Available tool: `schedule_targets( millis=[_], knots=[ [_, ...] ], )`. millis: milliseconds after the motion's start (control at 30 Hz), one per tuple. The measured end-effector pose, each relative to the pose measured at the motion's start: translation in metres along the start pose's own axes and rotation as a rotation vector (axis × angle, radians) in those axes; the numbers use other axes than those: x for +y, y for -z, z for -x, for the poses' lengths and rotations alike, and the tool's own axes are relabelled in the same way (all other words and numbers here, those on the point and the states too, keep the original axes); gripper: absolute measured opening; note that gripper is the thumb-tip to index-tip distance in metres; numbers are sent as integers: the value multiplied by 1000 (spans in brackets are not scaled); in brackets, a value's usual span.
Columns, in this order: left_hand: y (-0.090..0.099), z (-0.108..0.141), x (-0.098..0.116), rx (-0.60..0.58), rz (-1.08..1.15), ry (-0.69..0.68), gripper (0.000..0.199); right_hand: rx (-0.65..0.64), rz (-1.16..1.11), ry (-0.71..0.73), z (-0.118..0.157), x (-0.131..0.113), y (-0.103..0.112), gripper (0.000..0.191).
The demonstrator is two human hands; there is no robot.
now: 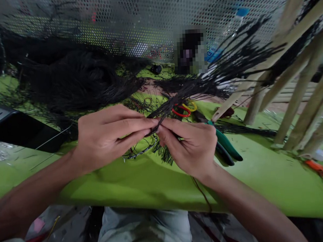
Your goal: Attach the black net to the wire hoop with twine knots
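Observation:
My left hand [108, 137] and my right hand [190, 143] meet near the middle, fingertips pinched together on a bundle of black strands [174, 102]. From the pinch the bundle fans out toward the upper right. Its short cut ends [164, 154] hang below my fingers. A dark twisted wire [143, 152] curves just under my left fingertips. Beyond my right hand lie scissors with a red and a yellow handle loop [181, 110]; their blades are hidden. Pliers with green and black handles [228, 145] rest right beside my right hand.
A large heap of black fibre [76, 74] covers the back left of the green table [260, 173]. At left sits a black box-like object [22, 129]. Pale wooden sticks [291, 101] stand at right, near an orange tool [320, 171]. A perforated metal panel [135, 22] stands behind.

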State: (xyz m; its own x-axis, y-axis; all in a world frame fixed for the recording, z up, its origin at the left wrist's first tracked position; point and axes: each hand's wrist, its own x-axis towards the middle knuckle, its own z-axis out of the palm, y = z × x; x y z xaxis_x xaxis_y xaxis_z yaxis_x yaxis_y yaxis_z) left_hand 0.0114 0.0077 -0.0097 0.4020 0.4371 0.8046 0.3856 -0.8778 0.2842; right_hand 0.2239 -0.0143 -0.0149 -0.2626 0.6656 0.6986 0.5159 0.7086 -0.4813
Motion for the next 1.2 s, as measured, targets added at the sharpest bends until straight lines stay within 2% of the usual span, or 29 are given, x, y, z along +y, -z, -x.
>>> schedule_targets(
  millis=[100,267,467,567,633,700,900,967,1100,1167,1200],
  knots=[
    [3,-3,3,-15,13,39,18,25,56,0,1,-1,0,13],
    [5,-4,2,-25,9,0,15,-8,15,-28,-2,0,3,10],
    [0,-2,-3,86,-62,-89,16,17,-67,-50,-1,-1,2,5],
    [0,-1,-5,140,-208,-225,20,-18,10,78,3,-4,0,9],
    [-1,-1,-5,156,-262,-271,20,-36,74,162,4,-4,-2,25],
    [-2,1,-4,142,-250,-242,20,-8,86,177,5,-4,-5,34],
    [-1,6,1,99,-173,-148,30,68,77,86,2,-4,-6,23],
    [4,6,1,65,-201,-184,30,65,92,76,1,-6,-4,19],
    [17,-3,-1,42,-167,-366,22,27,102,78,-1,-8,-1,18],
    [22,-7,-3,-39,-81,-317,24,2,63,84,-1,-9,0,21],
    [23,-8,-5,-71,-23,-216,23,-12,38,87,-1,-9,1,22]
  ],
)
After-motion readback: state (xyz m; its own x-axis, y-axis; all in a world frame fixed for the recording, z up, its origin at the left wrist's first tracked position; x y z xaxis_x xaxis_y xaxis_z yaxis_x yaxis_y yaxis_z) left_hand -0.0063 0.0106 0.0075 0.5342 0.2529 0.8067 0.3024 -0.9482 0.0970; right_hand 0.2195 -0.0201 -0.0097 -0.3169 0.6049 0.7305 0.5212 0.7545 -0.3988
